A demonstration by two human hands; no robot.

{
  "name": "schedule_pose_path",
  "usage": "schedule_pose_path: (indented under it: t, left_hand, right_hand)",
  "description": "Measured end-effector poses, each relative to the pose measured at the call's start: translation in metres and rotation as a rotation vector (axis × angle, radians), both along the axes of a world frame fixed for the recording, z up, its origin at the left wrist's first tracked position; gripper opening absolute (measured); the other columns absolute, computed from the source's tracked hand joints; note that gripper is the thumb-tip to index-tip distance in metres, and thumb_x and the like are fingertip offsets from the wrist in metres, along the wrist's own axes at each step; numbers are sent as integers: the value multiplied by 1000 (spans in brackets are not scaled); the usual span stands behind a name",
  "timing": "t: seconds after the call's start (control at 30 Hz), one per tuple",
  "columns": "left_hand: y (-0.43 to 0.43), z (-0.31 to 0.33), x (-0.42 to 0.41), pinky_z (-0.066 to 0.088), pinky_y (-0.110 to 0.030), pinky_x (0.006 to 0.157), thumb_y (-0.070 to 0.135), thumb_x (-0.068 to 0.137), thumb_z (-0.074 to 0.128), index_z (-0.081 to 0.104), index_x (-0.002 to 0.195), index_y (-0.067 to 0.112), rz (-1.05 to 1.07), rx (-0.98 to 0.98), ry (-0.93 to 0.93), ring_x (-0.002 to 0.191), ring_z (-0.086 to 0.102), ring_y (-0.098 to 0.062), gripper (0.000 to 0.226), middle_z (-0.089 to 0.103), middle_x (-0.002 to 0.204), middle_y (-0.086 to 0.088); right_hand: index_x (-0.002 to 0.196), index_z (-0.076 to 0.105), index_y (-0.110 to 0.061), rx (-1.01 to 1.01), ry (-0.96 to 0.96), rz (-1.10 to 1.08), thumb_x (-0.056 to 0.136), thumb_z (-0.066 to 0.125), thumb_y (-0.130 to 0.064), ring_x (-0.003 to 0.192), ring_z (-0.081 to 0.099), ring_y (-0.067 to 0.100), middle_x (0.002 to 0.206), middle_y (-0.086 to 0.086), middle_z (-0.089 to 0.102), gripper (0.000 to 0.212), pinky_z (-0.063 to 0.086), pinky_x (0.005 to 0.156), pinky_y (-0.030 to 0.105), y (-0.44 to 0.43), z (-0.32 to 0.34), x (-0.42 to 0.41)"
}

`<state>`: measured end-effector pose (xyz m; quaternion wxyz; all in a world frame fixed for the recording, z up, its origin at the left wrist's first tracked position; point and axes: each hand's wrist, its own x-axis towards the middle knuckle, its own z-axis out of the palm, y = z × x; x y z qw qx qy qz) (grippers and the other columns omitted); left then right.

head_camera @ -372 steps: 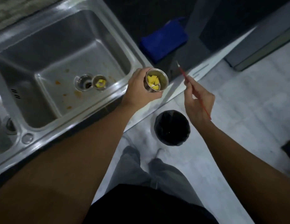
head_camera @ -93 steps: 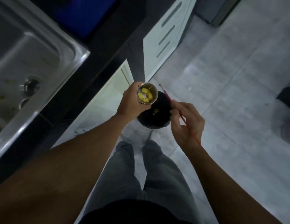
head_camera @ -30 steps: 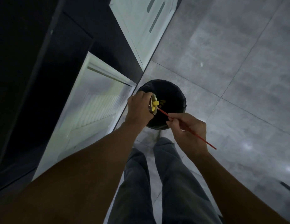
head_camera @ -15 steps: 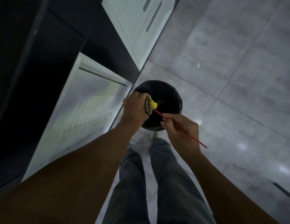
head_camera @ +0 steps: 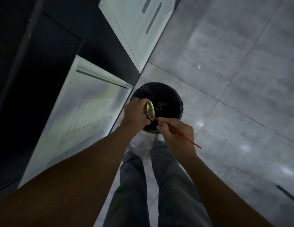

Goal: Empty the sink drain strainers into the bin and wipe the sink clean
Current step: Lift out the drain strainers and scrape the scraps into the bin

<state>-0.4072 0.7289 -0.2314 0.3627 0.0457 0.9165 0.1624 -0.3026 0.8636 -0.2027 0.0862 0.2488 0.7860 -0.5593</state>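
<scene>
My left hand grips a small metal drain strainer, tipped on its side over the black bin on the floor. A little yellow scrap still shows inside the strainer. My right hand holds a thin red stick like a pen, its tip inside the strainer's mouth. Yellow food scraps lie at the bottom of the bin. The sink is out of view.
White cabinet doors stand to the left of the bin, under a dark counter edge. Grey floor tiles spread to the right. My legs in grey trousers stand just behind the bin.
Since the earlier frames I moved from the sink to the bin and tipped the strainer. The stick has pushed most yellow scraps out; more pieces now lie in the bin.
</scene>
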Motion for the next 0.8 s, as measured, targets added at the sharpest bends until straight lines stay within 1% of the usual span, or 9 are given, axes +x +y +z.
schedule_pose_path:
  t: [0.1, 0.17, 0.23, 0.33, 0.4, 0.53, 0.6, 0.7, 0.8]
  left_hand:
    - [1, 3, 2, 37, -39, 112, 20, 71, 87, 53, 138, 20, -13, 47, -39, 126, 52, -24, 75, 55, 136, -5]
    - [-1, 3, 2, 38, -39, 112, 21, 73, 86, 52, 138, 21, -16, 31, -60, 126, 52, -24, 73, 54, 136, -4]
    - [-3, 1, 2, 39, -39, 110, 23, 73, 86, 53, 136, 22, -16, 12, -62, 124, 53, -24, 71, 55, 134, -4]
    - [-5, -3, 3, 38, -39, 109, 26, 72, 87, 51, 138, 21, -24, -25, -44, 124, 53, -24, 75, 55, 135, -5]
    - [-5, -5, 4, 38, -39, 108, 28, 72, 87, 50, 139, 21, -32, -52, -31, 125, 52, -25, 78, 54, 136, -6]
    - [-6, -9, 5, 37, -39, 108, 26, 70, 88, 49, 139, 20, -37, -46, -27, 125, 52, -26, 80, 53, 136, -6]
    - [-7, -9, 4, 38, -39, 107, 26, 69, 89, 50, 138, 20, -45, -34, -21, 125, 52, -26, 80, 54, 135, -6]
    - [-10, -7, 2, 41, -40, 107, 29, 69, 88, 52, 135, 22, -74, -61, 5, 123, 53, -26, 76, 55, 131, -5]
    - [-14, -2, -1, 40, -41, 106, 31, 68, 88, 53, 132, 20, -72, -68, 10, 122, 54, -27, 74, 57, 129, -6]
  right_hand:
    - [105, 71, -31, -26, 30, 30, 97, 61, -15, 76, 70, 3, 85, -22, 72, 21, 54, 70, 8, -3, 0, -9]
    - [108, 67, -34, 7, 45, 32, 98, 58, -19, 74, 69, 1, 84, -32, 68, 20, 52, 67, 5, -3, 1, -11]
    - [108, 65, -36, 41, 42, 25, 97, 57, -20, 69, 68, 0, 82, -34, 67, 20, 53, 62, 7, -2, 0, -8]
    - [104, 71, -31, 51, 2, -41, 96, 61, -14, 67, 68, -1, 81, -27, 70, 21, 52, 62, 6, -1, -3, 2]
    - [100, 75, -27, 60, -1, -66, 96, 63, -13, 70, 69, 0, 77, -22, 71, 19, 55, 65, 9, 0, -5, 8]
    - [100, 77, -18, 41, 116, 27, 93, 64, -5, 64, 68, 7, 77, -11, 73, 19, 54, 61, 11, -4, -5, 7]
    - [99, 75, -24, 30, 98, 57, 94, 62, -7, 65, 68, 7, 76, -11, 73, 22, 56, 61, 13, -6, -5, 3]
    - [96, 72, -33, 32, -2, -20, 95, 61, -10, 66, 68, 2, 83, -25, 70, 26, 54, 59, 9, -1, -5, 3]
    - [96, 74, -33, 60, -22, -140, 94, 63, -9, 67, 70, 2, 75, -20, 72, 26, 53, 62, 7, 5, 2, 15]
